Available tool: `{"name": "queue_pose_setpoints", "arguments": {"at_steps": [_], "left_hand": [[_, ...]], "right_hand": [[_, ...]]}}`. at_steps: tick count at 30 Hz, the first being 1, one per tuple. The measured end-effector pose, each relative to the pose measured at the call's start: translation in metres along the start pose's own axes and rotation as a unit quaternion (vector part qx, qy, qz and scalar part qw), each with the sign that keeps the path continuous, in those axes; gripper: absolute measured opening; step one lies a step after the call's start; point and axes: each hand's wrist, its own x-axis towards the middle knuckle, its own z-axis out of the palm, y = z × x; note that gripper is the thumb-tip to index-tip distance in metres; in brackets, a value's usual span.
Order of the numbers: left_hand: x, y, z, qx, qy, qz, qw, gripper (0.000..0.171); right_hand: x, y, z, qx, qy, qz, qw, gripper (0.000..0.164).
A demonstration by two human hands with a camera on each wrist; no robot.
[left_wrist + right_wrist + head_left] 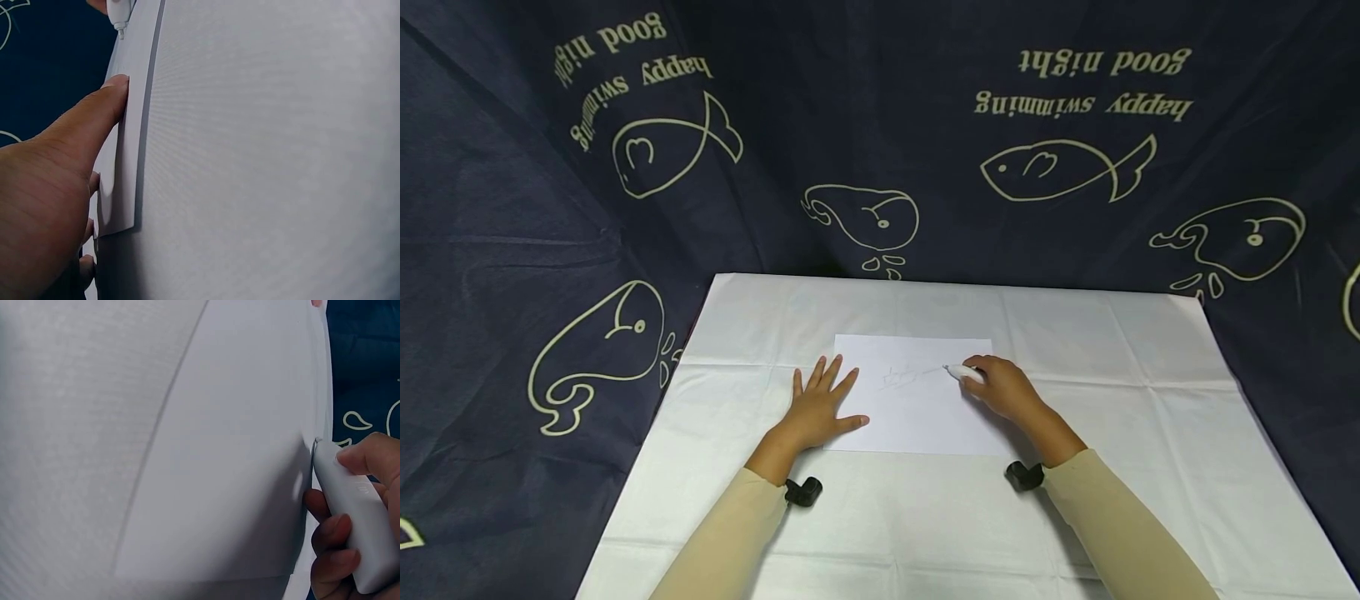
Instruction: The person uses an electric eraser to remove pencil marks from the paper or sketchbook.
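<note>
A sheet of white paper (917, 425) lies on the cloth-covered table, with faint thin lines (910, 377) drawn across its upper middle. Its left edge lies under my left hand (816, 412), which rests there palm down with fingers spread; the thumb (115, 90) points inward over the sheet. My right hand (1003, 387), at the sheet's right side, grips a white correction pen (356, 512) with a thick, flattish body and a narrow tip. The tip points left and is at the end of a slanting line. Whether it touches the paper is hard to tell.
White creased cloth (895, 517) covers the table. Behind and beside it hangs a dark blue curtain (940, 242) with outlined fish, whales and lettering. A small black camera (803, 492) sits at the left wrist, another black camera (1024, 476) at the right.
</note>
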Motion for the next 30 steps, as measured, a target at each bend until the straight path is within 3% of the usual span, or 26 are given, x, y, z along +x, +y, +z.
{"name": "queue_pose_setpoints", "arguments": {"at_steps": [30], "left_hand": [[0.0001, -0.0004, 0.0004, -0.001, 0.006, 0.001, 1.0, 0.089]], "right_hand": [[-0.0029, 0.0005, -0.0014, 0.003, 0.007, 0.022, 1.0, 0.031]]}}
